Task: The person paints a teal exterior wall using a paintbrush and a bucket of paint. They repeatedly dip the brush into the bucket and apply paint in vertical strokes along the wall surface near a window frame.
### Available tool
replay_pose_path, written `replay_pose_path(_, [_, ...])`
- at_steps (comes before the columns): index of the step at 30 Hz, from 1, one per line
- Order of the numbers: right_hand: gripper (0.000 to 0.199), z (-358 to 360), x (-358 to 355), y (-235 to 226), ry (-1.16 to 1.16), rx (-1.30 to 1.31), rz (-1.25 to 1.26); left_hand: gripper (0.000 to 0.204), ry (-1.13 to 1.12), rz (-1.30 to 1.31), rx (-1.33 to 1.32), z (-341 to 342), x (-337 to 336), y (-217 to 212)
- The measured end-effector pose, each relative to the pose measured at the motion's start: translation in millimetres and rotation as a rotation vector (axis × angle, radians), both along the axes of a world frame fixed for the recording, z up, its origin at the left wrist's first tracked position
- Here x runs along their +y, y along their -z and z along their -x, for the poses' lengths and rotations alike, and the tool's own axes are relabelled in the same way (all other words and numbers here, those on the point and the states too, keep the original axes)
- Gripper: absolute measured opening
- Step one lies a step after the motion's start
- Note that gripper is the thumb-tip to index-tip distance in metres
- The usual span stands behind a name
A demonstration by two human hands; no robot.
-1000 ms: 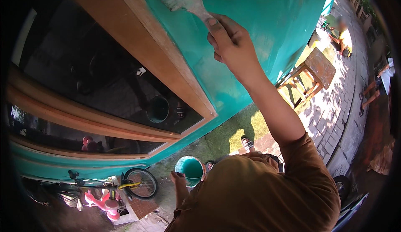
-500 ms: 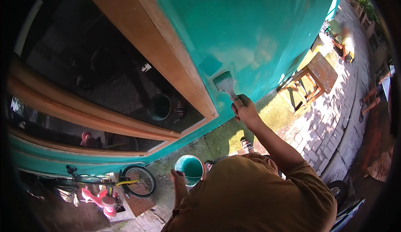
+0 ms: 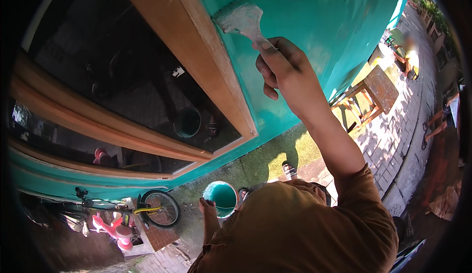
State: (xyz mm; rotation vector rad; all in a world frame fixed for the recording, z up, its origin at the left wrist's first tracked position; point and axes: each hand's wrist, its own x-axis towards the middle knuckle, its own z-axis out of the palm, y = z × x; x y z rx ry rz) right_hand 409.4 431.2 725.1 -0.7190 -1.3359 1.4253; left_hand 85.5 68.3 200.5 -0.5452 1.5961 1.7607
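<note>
My right hand (image 3: pixel 285 69) is closed around the handle of a wide, paint-smeared paintbrush (image 3: pixel 242 18). The brush's bristles press on the turquoise wall (image 3: pixel 305 12), right beside the bare wooden window frame (image 3: pixel 194 37). Low at my left side, my left hand (image 3: pixel 208 206) grips the rim of a bucket (image 3: pixel 217 192). Turquoise paint coats the bucket's inside; how much paint is in it I cannot tell. The wall around the brush looks wet and shiny in places.
A wooden stool (image 3: pixel 382 90) stands by the wall to the right, on sunlit paving (image 3: pixel 393 140). Farther off, a person (image 3: pixel 408 59) sits low near a pale bucket. A bicycle (image 3: pixel 160 209) and a pink ride-on toy (image 3: pixel 115 231) are at the lower left. Dark window glass (image 3: pixel 128 76) fills the left.
My right hand has carried the brush upward along the window frame's edge, and the patchy wall lower down now looks more evenly covered. The left hand and bucket have barely moved.
</note>
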Motion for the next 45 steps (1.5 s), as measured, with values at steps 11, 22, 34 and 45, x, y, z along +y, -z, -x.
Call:
replay_pose_path(11, [0.04,23,31,-15,0.438,-0.244,-0.698,0.026,0.016,0.044,0.017,4,-13,23])
replay_pose_path(22, [0.045,20,23,40,0.486,-0.452,-0.734,0.028,-0.048,0.067,-0.043,-4,3,-5])
replay_pose_path(34, [0.048,1,-1,118,0.371,-0.669,-0.612,0.026,-0.018,0.042,-0.007,1,9,-1])
replay_pose_path(45, [0.041,15,12,2,0.578,-0.395,-0.941,0.034,0.017,-0.033,0.043,6,3,7])
